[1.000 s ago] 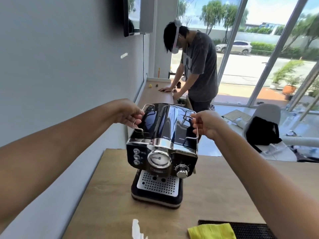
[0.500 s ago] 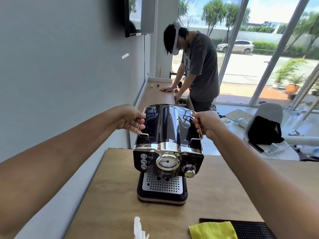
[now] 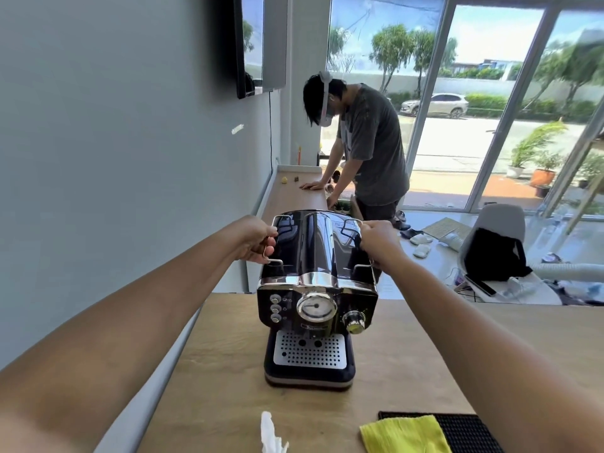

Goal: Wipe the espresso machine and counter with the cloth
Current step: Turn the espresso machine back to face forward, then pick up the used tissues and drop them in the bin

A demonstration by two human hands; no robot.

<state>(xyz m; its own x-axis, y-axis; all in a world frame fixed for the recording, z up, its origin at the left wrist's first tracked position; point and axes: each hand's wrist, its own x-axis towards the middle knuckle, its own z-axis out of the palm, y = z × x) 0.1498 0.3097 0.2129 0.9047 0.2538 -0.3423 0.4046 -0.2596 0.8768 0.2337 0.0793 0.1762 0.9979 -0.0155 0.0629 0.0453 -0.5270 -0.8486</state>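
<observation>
A glossy black and chrome espresso machine stands upright on the wooden counter, its gauge and perforated drip tray facing me. My left hand grips the wire rail on the machine's top left side. My right hand grips the matching rail on the top right. A folded yellow cloth lies near the counter's front edge, partly on a black rubber mat, apart from both hands.
A crumpled white tissue lies at the front edge. The grey wall runs along the left. Another person leans on a far counter behind the machine. A grey chair with a black bag stands at right.
With both hands holding its rails, the machine has shifted right and turned square to me, and now sits flat on the counter.
</observation>
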